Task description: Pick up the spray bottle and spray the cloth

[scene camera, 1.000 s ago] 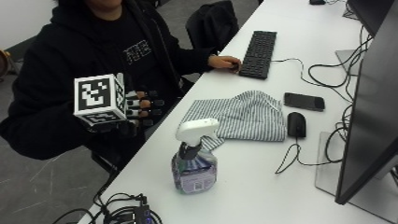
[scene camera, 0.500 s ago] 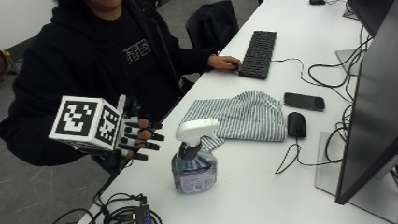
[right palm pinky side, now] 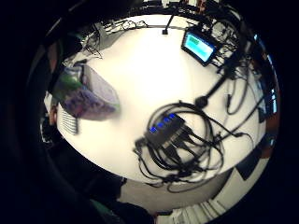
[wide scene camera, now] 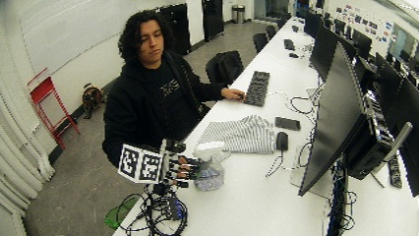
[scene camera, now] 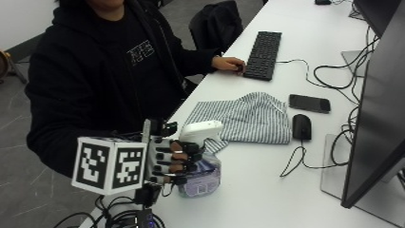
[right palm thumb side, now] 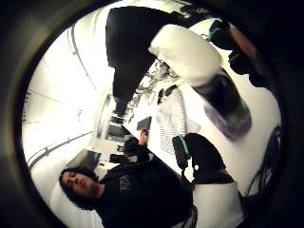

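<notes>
The spray bottle [scene camera: 201, 176] stands upright near the table's front edge; it has a clear body with a purple label and a white trigger head [scene camera: 201, 131]. My gloved right hand [scene camera: 173, 160] is at the bottle's left side at neck height. Its fingers are loosely bent toward the bottle and do not wrap round it. In the thumb side palm view the bottle [right palm thumb side: 216, 88] lies close before the palm. The little finger side palm view has the bottle [right palm pinky side: 86, 93] off to one side. The striped cloth [scene camera: 244, 118] lies crumpled on the table just behind the bottle.
A black mouse [scene camera: 301, 126] and a phone [scene camera: 309, 102] lie right of the cloth. The bare left hand [scene camera: 229, 63] rests by a black keyboard [scene camera: 263, 54] further back. A monitor [scene camera: 376, 114] stands at the right. A hub with tangled cables [right palm pinky side: 166, 133] sits at the table's front end.
My right hand has come down and rightward from beside the table edge to the bottle's left side. The bottle and cloth have not moved.
</notes>
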Demonstrator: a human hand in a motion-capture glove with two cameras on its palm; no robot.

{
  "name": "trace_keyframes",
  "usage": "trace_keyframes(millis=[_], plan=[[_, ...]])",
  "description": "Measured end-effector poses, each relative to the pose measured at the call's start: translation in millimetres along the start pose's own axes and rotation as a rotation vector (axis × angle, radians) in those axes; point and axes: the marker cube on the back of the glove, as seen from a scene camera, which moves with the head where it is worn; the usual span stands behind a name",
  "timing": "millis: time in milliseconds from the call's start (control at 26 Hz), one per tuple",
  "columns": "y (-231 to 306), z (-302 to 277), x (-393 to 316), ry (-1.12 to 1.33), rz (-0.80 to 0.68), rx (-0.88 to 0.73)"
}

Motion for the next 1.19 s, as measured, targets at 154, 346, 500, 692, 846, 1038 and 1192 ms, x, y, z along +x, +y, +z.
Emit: trace_keyframes(millis=[154, 346, 500, 692, 846, 1038, 1192], plan=[[-20.3, 21.4, -0.2, -0.148, 0.002, 0.048], [-44.5, 42.2, 0.9, -0.317, 0.035, 0.151], [-71.3, 61.9, -3.4, -0.414, 0.049, 0.199], [-66.0, 61.7, -2.5, -0.428, 0.064, 0.198], [-56.0, 55.0, -0.9, -0.39, 0.067, 0.209], [-53.3, 58.9, -11.8, -0.359, 0.023, 0.231], [-52.4, 47.8, -26.2, -0.323, -0.017, 0.2]])
